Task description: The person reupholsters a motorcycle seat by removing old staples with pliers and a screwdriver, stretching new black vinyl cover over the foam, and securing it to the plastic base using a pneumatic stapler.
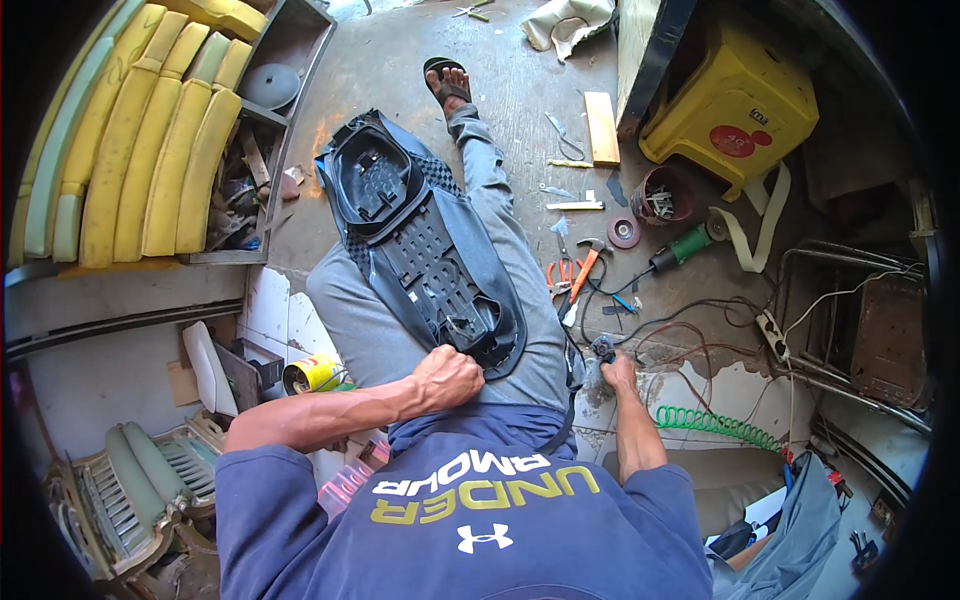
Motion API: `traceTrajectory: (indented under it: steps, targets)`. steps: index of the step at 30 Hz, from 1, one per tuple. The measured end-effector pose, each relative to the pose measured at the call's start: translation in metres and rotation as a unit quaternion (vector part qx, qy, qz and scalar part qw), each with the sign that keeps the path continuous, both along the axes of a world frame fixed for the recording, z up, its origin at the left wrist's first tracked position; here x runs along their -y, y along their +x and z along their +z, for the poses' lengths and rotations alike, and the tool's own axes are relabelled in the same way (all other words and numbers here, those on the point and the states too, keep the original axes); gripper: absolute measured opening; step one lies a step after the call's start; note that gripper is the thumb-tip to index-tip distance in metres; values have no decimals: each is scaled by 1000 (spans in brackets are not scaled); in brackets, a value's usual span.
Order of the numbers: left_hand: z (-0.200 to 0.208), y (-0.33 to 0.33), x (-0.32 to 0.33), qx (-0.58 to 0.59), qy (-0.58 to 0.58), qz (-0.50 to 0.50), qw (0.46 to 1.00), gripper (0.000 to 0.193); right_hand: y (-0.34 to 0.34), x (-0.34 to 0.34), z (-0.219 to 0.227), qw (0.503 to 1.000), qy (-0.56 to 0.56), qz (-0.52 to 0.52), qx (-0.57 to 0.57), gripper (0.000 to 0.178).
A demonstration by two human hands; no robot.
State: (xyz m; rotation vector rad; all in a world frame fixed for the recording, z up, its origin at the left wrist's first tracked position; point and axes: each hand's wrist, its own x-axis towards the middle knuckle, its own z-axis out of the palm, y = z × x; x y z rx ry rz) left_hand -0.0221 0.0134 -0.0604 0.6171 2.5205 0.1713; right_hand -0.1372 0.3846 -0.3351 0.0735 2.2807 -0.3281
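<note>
An upturned motorcycle seat (430, 270) lies along my lap and legs, its black ribbed plastic underside facing up. Dark cover material wraps over its rim, with a checkered patch near the far end. My left hand (447, 378) is closed at the near end of the seat, gripping its edge; the fingertips are hidden. Down by the floor on my right side, my right hand (619, 372) is closed around a small dark tool (603, 348). Only part of that tool shows, so its exact kind is unclear.
Right of my leg lie an orange-handled hammer (586, 270), pliers (560, 275), a green angle grinder (690, 246), a grinding disc (623, 233) and cables. Beyond are a tub (665, 195) and yellow stool (735, 105). Yellow foam pads (150, 140) fill the left shelf. A green coiled hose (715, 424) lies nearby.
</note>
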Motion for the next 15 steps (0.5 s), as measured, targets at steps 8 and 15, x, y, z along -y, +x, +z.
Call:
traceTrajectory:
  steps: [8,15]
  targets:
    - [-4,4,22,2,18,-22,1000,12,8,4,-10,1000,-11,-13,15,52]
    - [17,6,28,65,32,94,993,11,2,-5,-21,1000,-16,-3,4,51]
